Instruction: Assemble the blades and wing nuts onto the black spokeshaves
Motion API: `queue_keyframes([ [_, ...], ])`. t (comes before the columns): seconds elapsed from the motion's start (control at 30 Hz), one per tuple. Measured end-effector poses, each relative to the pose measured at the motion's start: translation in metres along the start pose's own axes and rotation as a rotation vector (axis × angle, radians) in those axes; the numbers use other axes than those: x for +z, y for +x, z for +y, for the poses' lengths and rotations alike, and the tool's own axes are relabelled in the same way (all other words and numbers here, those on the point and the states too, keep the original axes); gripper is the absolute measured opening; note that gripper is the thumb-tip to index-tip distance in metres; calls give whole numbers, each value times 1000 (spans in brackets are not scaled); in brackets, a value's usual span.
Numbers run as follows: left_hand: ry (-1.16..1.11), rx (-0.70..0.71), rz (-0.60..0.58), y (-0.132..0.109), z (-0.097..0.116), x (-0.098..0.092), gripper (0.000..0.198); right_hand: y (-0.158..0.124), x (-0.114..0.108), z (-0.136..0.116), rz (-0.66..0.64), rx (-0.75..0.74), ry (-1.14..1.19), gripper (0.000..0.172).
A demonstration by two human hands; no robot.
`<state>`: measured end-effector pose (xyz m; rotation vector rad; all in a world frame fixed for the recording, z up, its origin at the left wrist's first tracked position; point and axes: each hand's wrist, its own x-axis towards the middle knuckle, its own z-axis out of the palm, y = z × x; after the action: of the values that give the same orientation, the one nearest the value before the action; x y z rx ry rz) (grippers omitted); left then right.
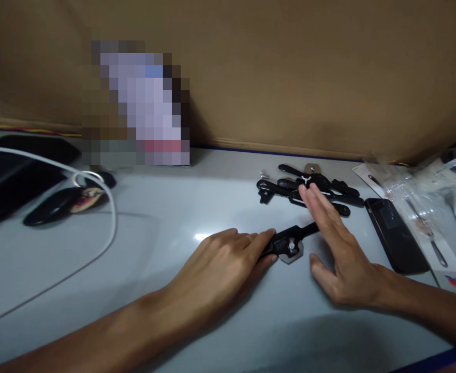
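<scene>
My left hand (228,259) lies palm down on the white table (173,217), its fingertips resting on the left handle of a black spokeshave (290,244). My right hand (338,243) hovers just right of that tool with fingers stretched out straight and thumb apart, holding nothing. Behind the right fingertips lies a small heap of several more black spokeshaves (309,189), one with a silver wing screw. A loose small screw (264,175) sits at the heap's left edge.
A black phone (396,233) lies right of the tools, beside clear plastic packaging (417,191) with a printed sheet. At the left are dark objects, a black mouse (57,204) and a white cable (111,217). A cardboard wall (290,77) closes the back.
</scene>
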<state>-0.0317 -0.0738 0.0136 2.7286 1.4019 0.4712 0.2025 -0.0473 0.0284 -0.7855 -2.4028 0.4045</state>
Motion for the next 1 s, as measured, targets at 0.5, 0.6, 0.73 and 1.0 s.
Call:
queue_keyframes([
  [0.5, 1, -3, -21, 0, 0, 1, 24, 3, 2, 0, 242, 13, 50, 39],
  [0.6, -3, 4, -6, -1, 0, 0, 24, 2, 4, 1, 237, -27, 64, 44],
  [0.73, 6, 2, -2, 0, 0, -1, 25, 0, 4, 2, 183, -52, 70, 64],
  [1.0, -2, -8, -30, 0, 1, -1, 23, 0, 0, -1, -2, 17, -27, 102],
])
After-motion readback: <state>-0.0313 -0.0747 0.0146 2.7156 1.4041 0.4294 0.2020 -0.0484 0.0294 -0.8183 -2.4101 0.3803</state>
